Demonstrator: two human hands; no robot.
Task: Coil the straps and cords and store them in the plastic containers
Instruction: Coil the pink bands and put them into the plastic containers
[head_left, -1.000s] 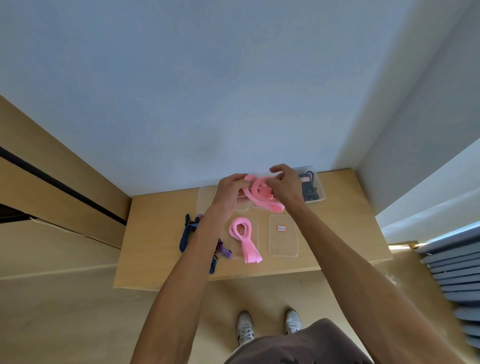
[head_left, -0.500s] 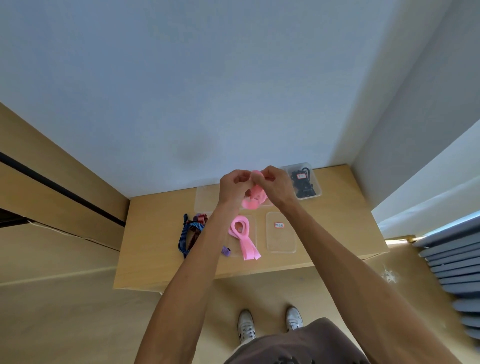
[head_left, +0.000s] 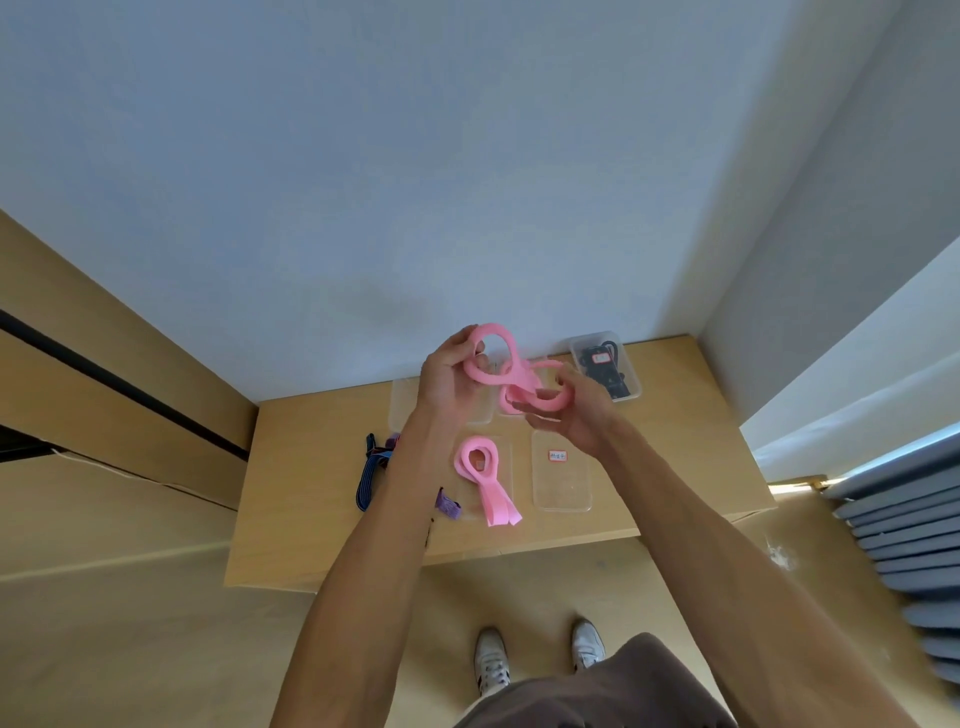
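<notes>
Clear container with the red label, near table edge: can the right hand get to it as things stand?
Probably yes. The labelled container lies open just below the right hand with nothing above it. But that hand and the left hand both grip the pink strap.

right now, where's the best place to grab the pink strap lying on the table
Probably the coiled loop end, pinched from above: it lies flat, its far end rounded into a ring, two loose tails trailing toward the near table edge. Taking the ring likely keeps the coil together.

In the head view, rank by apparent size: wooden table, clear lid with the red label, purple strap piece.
1. wooden table
2. clear lid with the red label
3. purple strap piece, partly hidden by the forearm
</notes>
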